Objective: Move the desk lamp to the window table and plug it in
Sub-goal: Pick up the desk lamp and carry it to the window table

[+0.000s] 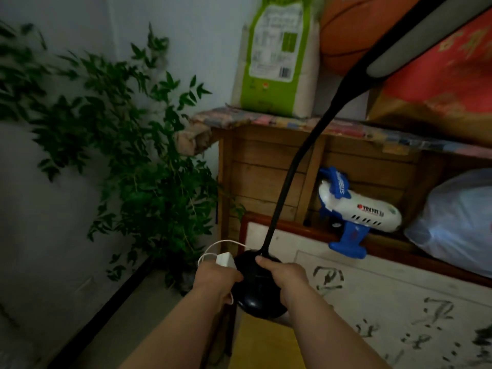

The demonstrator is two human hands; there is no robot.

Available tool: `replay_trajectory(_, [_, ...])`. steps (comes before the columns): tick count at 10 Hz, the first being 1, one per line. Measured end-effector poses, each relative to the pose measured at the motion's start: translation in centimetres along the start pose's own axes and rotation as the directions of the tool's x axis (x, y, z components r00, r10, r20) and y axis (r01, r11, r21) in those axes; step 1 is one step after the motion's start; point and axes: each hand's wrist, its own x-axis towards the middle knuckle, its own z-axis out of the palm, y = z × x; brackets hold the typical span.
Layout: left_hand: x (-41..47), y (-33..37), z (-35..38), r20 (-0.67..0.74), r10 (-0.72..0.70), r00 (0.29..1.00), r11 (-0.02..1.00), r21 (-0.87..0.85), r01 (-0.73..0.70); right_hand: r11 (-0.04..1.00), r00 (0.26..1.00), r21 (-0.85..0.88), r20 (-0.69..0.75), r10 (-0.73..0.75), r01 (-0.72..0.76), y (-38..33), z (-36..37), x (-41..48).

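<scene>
Both your hands carry the desk lamp [259,286]: right hand [283,275] gripping its base, left hand [215,275] bundling white plug [225,260] and cord [213,249] so nothing trails.

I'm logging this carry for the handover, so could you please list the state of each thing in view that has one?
Desk lamp: off, carried by its base, neck curving up right.
White plug: unplugged, in left hand with looped cord.
Right hand: gripping the base.
Toy plane: resting on the lower shelf.
Green bag: upright on the table.
</scene>
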Motion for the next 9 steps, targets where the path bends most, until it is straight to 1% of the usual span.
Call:
replay_trajectory(2, [-3.1, 2.7, -3.4, -0.057, -0.017, 0.998, 1.000, -0.008, 0.017, 0.994, 1.000, -0.103, 0.002, 0.020, -0.019, -3.0, 1.4, -4.6])
replay_trajectory(3, [-5.0, 3.6, -4.8, -0.077, -0.007, 0.997, 1.000, -0.002, 0.007, 0.988, 1.000, -0.153, -0.003, 0.006, -0.006, -4.4, 1.9, -7.1])
replay_trajectory(4, [-6.8, 4.0, -6.5, -0.119, -0.008, 0.993, 1.000, -0.030, 0.004, 0.980, 1.000, -0.197, 0.002, 0.008, -0.007, -5.5, 2.6, -9.2])
replay_trajectory(6, [-10.1, 4.5, -9.8, -0.173, -0.009, 0.985, 0.992, -0.123, -0.013, 0.962, 0.998, -0.270, 0.064, -0.015, 0.032, -6.7, 4.8, -13.1])
replay_trajectory(7, [-11.9, 4.7, -11.8, -0.208, -0.014, 0.978, 0.994, -0.108, -0.009, 0.953, 0.996, -0.299, 0.085, -0.029, 0.054, -6.9, 6.2, -15.0])
replay_trajectory(8, [-13.4, 4.0, -13.6, -0.250, -0.043, 0.967, 0.993, -0.116, 0.014, 0.945, 0.996, -0.323, 0.088, -0.017, 0.044, -6.3, 7.4, -17.2])
replay_trajectory(9, [-15.0, 3.1, -15.5, -0.283, -0.055, 0.958, 0.989, -0.146, 0.014, 0.943, 0.991, -0.328, 0.134, -0.010, 0.054, -5.4, 9.0, -19.0])
